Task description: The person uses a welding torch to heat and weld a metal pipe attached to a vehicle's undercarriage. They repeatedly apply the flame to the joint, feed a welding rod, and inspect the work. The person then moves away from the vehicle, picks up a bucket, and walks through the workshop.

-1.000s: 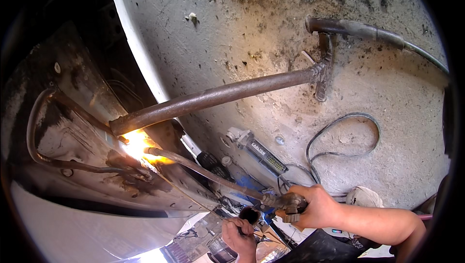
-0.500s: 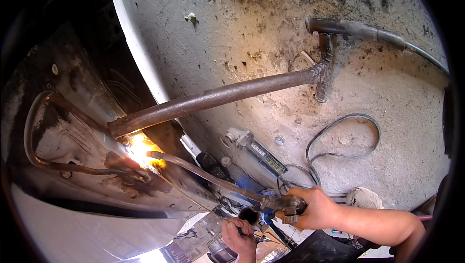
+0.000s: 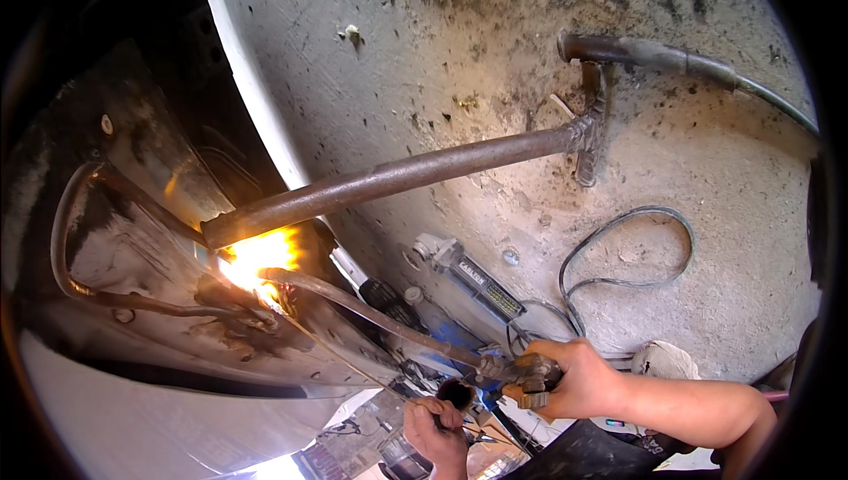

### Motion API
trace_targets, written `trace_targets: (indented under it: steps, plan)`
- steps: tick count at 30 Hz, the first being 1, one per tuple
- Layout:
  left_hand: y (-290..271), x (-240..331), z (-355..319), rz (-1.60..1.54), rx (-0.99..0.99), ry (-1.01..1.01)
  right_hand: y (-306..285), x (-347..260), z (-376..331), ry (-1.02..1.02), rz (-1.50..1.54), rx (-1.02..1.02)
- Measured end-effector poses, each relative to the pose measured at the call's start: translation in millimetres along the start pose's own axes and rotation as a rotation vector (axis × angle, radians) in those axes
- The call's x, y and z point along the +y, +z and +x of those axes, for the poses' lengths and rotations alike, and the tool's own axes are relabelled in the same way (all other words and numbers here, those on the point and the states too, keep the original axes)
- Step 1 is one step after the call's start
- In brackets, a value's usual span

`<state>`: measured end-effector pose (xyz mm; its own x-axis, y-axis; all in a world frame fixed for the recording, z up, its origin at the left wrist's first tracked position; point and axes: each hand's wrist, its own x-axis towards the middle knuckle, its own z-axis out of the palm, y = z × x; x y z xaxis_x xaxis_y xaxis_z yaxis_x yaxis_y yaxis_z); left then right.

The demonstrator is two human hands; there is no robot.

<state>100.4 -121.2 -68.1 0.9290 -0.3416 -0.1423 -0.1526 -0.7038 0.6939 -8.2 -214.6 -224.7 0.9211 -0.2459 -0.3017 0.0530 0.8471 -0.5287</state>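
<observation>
Near stained concrete (image 3: 724, 215), right hand (image 3: 579, 380) grips a torch (image 3: 393, 328) extending up-left; left hand (image 3: 433, 431) holds a thin rod (image 3: 340, 354).

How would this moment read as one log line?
left hand: holding thin rod | right hand: holding torch | flame: at torch tip, near end of thick pipe | grinder: lying unheld

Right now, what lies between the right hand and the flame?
In the head view, the long torch tube spans that stretch, with its metal fitting nearest the right hand and its tip at the flame.
</observation>
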Motion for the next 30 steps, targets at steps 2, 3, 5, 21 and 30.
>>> trace_targets:
  steps: [2,3,5,21,30]
  plan:
    - [1,2,0,0.002,-0.007,0.006,1,1,1,-0.044,0.004,0.029]
    - [3,3,0,0.002,-0.007,0.005,2,1,1,-0.074,0.011,0.052]
    - [5,5,1,0.004,-0.006,0.001,2,0,2,-0.110,0.000,0.079]
    - [18,16,3,-0.045,-0.006,-0.042,-1,-2,1,-0.131,-0.038,0.090]
    - [25,17,1,-0.049,-0.009,-0.027,0,-1,2,-0.164,-0.002,0.111]
